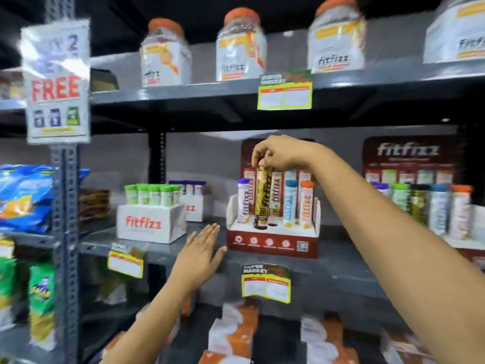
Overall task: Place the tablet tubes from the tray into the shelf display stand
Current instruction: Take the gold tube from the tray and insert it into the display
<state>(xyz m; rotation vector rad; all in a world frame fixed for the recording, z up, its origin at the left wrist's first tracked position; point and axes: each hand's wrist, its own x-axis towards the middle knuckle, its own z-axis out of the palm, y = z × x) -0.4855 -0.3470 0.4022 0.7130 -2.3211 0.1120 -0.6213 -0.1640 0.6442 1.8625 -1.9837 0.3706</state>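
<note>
- At about nine o'clock from the stand, a white carton (pixel 151 223) holds green-capped tubes (pixel 152 193). I take it for the supply tray, though that is a guess; a second carton behind it is mostly hidden.
- The left hand (pixel 200 254) lies flat on the grey shelf (pixel 341 254), fingers spread and holding nothing. It sits at eight o'clock from the display stand (pixel 273 239), thumb near the base. Whether it touches, I cannot tell. It looks like bracing.
- The right hand (pixel 279 153) comes from twelve o'clock, fingertips pinched on the cap of the gold-and-black tube (pixel 263 197), hiding it. Held by the top, the tube hangs upright with its foot at a socket, probably partly in.
- An open dark hole (pixel 273 224) shows at three o'clock from that foot.
- A purple-capped tube (pixel 243 199), a blue-capped tube (pixel 290 203) and an orange-capped tube (pixel 306 204) stand seated.
- A second stand (pixel 409 153) at the far right is cut by the forearm and blurred.
</note>
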